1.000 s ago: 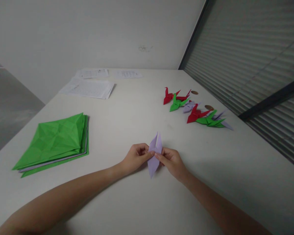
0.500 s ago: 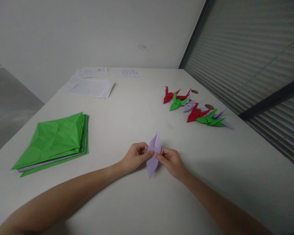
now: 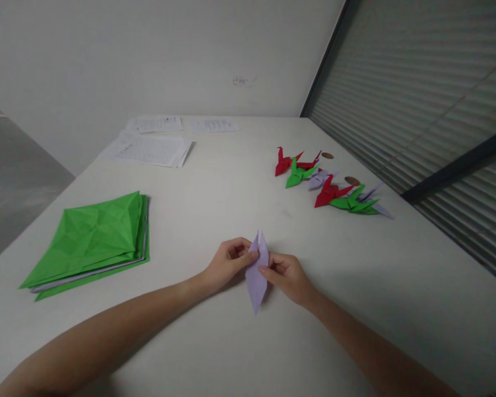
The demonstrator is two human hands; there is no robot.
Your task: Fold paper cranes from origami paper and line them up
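A lilac piece of folded origami paper (image 3: 257, 281) is between my hands, over the near middle of the table. It is a narrow diamond with a single point toward me and two slim points, split by a slit, facing away. My left hand (image 3: 231, 260) pinches its upper left edge, thumb on top. On the right edge, a little lower, my right hand (image 3: 288, 277) pinches it with the thumb across the front. The fingers behind the paper are partly hidden.
Green creased sheets (image 3: 93, 234) lie stacked on the left of the white table (image 3: 215, 187), with lilac layers among them. Folded red, green and lilac paper cranes (image 3: 333, 193) cluster at the right, near two round table holes. Printed papers (image 3: 152, 150) lie at the back left, blinds (image 3: 417, 94) at right.
The lilac paper has shifted slightly toward me and turned more upright. Its two far points have come closer together, and my left thumb sits higher on it.
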